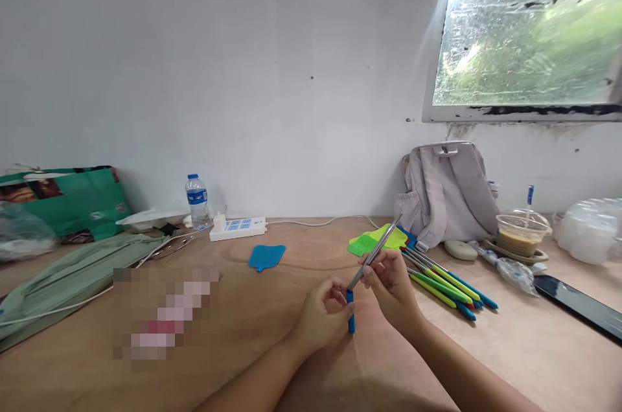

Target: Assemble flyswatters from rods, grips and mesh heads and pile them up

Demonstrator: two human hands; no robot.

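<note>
a wide wooden table ran along a white wall, with a rain-streaked window at the upper right. a grey backpack leaned against the wall under the window, and a green bag sat at the far left beside a folded green cloth. a white power strip and a water bottle stood near the wall, a plastic cup of brownish drink to the right, a dark phone near the table's right edge. a bundle of swatter rods with blue and green handles lay just right of the hands, and a loose blue swatter head lay apart to the left, a green swatter head behind the hands. at the near middle, the left hand was closed around a small blue handle held upright, while the right hand pinched a thin metal rod that slanted up to the right, its lower end meeting the top of the handle.
</note>
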